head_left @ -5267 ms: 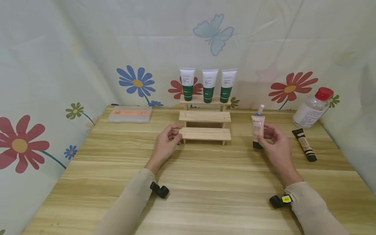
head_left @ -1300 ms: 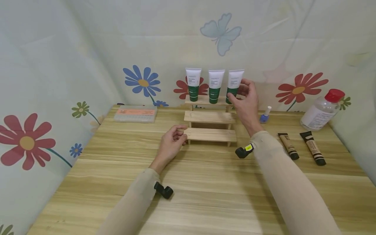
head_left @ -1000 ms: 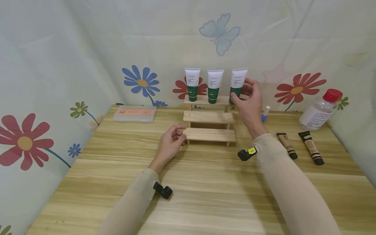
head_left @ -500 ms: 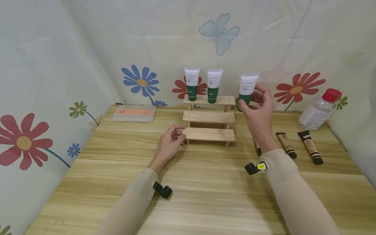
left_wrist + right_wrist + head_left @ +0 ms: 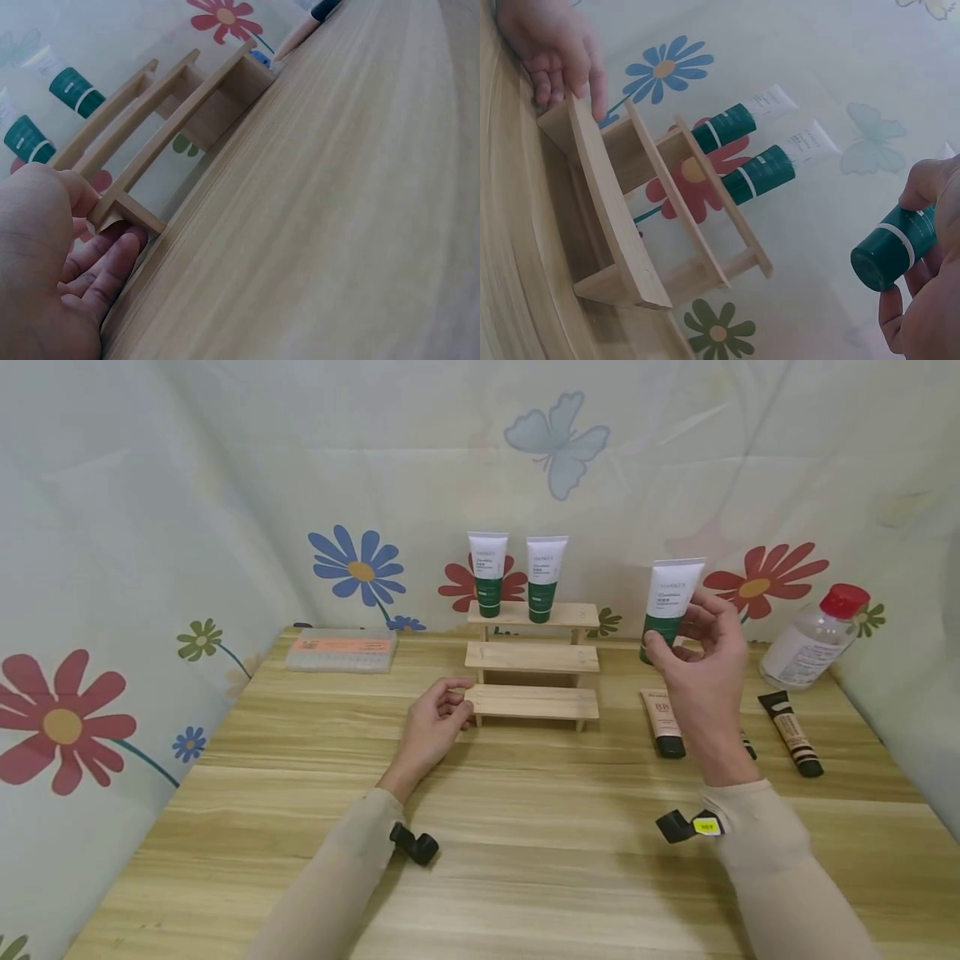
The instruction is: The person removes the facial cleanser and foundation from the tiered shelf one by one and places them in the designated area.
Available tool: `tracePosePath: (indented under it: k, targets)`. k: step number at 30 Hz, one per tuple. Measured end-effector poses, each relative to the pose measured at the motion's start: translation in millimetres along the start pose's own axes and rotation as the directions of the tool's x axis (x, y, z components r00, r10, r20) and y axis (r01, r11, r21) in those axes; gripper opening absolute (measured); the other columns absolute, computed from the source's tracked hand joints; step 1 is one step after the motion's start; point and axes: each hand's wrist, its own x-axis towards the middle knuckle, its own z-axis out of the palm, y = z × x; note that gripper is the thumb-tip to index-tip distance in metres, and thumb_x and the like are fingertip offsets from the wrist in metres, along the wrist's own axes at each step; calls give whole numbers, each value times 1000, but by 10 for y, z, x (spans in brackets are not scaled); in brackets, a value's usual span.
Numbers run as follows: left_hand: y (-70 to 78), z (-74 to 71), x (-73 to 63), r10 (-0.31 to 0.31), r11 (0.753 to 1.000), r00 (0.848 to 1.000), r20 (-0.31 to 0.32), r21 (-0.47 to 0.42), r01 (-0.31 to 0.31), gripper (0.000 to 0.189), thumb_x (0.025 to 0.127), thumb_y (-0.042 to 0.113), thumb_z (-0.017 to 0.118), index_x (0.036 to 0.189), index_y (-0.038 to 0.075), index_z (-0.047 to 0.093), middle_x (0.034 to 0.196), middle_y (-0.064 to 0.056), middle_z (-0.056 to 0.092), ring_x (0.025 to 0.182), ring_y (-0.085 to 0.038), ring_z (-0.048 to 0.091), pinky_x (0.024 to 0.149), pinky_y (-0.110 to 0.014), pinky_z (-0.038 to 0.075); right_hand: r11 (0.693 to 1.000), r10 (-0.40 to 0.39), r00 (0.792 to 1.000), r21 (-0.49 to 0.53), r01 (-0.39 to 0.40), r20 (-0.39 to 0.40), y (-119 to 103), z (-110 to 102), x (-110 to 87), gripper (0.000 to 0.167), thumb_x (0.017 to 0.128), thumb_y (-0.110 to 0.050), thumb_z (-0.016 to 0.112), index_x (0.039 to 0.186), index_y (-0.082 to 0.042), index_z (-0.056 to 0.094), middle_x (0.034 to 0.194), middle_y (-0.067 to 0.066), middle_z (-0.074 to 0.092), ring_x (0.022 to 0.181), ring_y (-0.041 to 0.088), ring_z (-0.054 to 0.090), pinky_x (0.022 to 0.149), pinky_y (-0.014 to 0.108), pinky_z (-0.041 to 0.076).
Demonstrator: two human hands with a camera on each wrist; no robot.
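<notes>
My right hand (image 5: 708, 681) grips a white and green squeeze tube (image 5: 673, 593) by its lower, green part. It is held in the air, cap down, right of the three-step wooden stand (image 5: 532, 657). In the right wrist view, the tube's dark green cap (image 5: 877, 259) points toward the lower left. My left hand (image 5: 433, 722) pinches the left end of the lowest step, thumb above and fingers beneath, as the left wrist view shows. Two matching tubes, one on the left (image 5: 489, 575) and one in the middle (image 5: 546, 578), stand upright on the top step.
A pink BB cream tube (image 5: 663, 723) lies right of the stand. Behind my right wrist shows the end of another tube (image 5: 748, 745). Farther right are a black-and-tan tube (image 5: 792, 735) and a red-capped bottle (image 5: 806, 643). A flat clear case (image 5: 342, 652) sits back left.
My right hand has lifted the right-hand green tube off the top step and carried it right and nearer. The BB cream tube, held 5.3 seconds ago, now lies on the table. My left hand stays put.
</notes>
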Motion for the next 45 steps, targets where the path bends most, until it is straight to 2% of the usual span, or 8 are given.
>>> tracePosePath:
  k: [8,14,24,35,42,45]
  targets:
    - [0,-8,15,5,1000,1000,-16,-5,-5,30,111,9,66,140,12,71,107,-15,73,90,-29,75,79,-34,70,998,-23,999,-65,20,-41,-100,-214,17,57,98,-5,82,151,-21,65,127,-8,66,113,17,64,83,24,55]
    - [3,-5,7,-9,1000,1000,-6,-10,8,30,112,10,66,141,14,71,109,-15,72,93,-31,75,80,-35,70,994,6,998,-113,-13,-65,-125,-441,-3,58,100,-4,79,153,-22,64,131,-10,64,116,15,62,87,22,55]
    - [-8,-4,-4,-11,1000,1000,-10,-9,11,31,111,10,67,142,14,72,108,-15,73,92,-30,75,79,-34,70,969,14,986,-240,-55,-168,-90,-915,-107,61,99,-4,79,155,-21,64,134,-13,65,113,13,61,86,15,56]
    - [-25,9,-13,-13,1000,1000,-6,9,13,31,112,11,66,142,14,72,108,-17,74,92,-33,76,79,-34,69,923,106,967,-339,-182,-231,49,-1389,-453,61,101,-3,78,158,-20,62,132,-19,62,114,6,58,87,6,51]
    - [-4,6,-7,-12,1000,1000,-9,-3,12,30,111,10,67,140,14,72,108,-16,74,91,-32,76,78,-33,69,912,170,955,-329,-246,-242,265,-1711,-692,63,97,6,77,156,-14,63,130,-16,64,112,6,58,85,2,50]
    - [-4,13,4,-10,1000,1000,-5,7,10,30,111,11,67,140,15,73,108,-15,75,91,-31,76,78,-33,69,899,215,942,-325,-294,-259,342,-1847,-814,64,96,9,76,155,-12,64,126,-16,65,109,5,59,82,1,50]
